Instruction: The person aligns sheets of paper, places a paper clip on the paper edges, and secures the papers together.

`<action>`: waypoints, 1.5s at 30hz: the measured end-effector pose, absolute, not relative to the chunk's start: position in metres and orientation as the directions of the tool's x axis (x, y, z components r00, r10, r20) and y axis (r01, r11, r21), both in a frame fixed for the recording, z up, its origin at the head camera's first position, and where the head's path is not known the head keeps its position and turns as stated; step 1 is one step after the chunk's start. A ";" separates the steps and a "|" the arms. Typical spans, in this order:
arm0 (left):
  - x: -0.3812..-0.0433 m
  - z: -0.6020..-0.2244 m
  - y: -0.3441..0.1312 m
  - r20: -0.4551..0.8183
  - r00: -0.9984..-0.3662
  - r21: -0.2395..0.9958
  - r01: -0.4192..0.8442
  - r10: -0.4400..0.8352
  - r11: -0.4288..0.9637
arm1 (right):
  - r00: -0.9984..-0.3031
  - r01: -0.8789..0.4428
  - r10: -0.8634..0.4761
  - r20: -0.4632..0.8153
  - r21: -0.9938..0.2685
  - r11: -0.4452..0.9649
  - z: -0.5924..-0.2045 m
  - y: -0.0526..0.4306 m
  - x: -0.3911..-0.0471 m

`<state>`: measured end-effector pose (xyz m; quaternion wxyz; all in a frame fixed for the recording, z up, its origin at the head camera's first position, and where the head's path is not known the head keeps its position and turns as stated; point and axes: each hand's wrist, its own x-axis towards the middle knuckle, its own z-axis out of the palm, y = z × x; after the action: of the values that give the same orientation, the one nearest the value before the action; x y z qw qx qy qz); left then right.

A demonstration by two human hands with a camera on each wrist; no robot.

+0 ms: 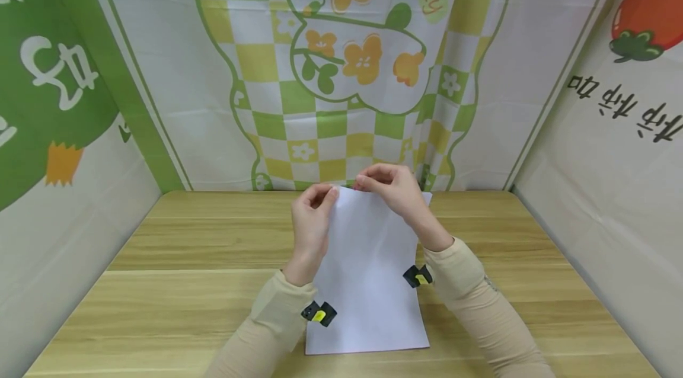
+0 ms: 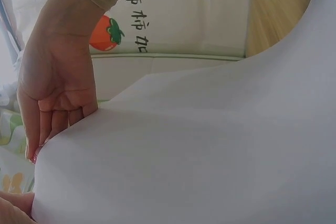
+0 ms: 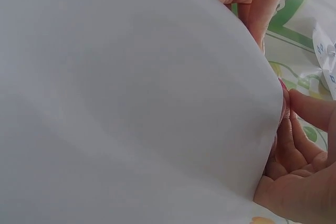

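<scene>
A large sheet of paper (image 1: 368, 283), white on the side facing me, stretches from the near part of the table up to both hands. Along its bottom runs a thin reddish edge. My left hand (image 1: 312, 221) pinches its upper left corner between thumb and fingers. Beside it, my right hand (image 1: 395, 191) has thumb and forefinger together at the top edge, pinching a small red bit (image 3: 282, 83) there. Other fingers of that hand go behind the sheet, as the right wrist view shows. In the left wrist view the white surface bulges and covers much of the frame.
A wood-grain table (image 1: 203, 247) lies under the sheet. Printed cloth walls stand around it: a checked flower pattern (image 1: 325, 141) at the back, green on the left, a persimmon print (image 1: 648, 16) on the right. Small black wrist cameras (image 1: 320, 313) hang over the paper.
</scene>
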<state>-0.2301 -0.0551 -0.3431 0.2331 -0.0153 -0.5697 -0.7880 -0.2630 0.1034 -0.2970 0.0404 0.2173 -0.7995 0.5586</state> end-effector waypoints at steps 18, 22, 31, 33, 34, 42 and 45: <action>-0.230 -0.345 -0.052 0.292 -0.886 0.885 0.394 -0.361 -0.249 | -0.905 -0.380 -0.309 0.291 -0.880 0.284 -0.298 0.106 -0.262; -0.231 -0.346 -0.052 0.293 -0.884 0.884 0.395 -0.363 -0.249 | -0.904 -0.376 -0.318 0.285 -0.884 0.277 -0.297 0.106 -0.262; -0.229 -0.347 -0.051 0.282 -0.893 0.892 0.379 -0.352 -0.248 | -0.903 -0.372 -0.323 0.282 -0.889 0.267 -0.297 0.108 -0.261; -0.229 -0.346 -0.051 0.278 -0.893 0.895 0.374 -0.353 -0.242 | -0.902 -0.373 -0.327 0.282 -0.889 0.264 -0.297 0.108 -0.261; -0.228 -0.346 -0.051 0.276 -0.894 0.896 0.372 -0.354 -0.241 | -0.902 -0.373 -0.326 0.282 -0.890 0.262 -0.297 0.108 -0.261; -0.227 -0.345 -0.050 0.262 -0.893 0.895 0.367 -0.367 -0.255 | -0.901 -0.369 -0.331 0.279 -0.896 0.249 -0.296 0.108 -0.261; -0.227 -0.345 -0.049 0.260 -0.892 0.892 0.368 -0.369 -0.261 | -0.901 -0.367 -0.335 0.275 -0.896 0.250 -0.296 0.109 -0.262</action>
<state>-0.2266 -0.0494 -0.3448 0.2322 0.0005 -0.5617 -0.7941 -0.2617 0.1087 -0.2960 0.0140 0.2218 -0.7905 0.5707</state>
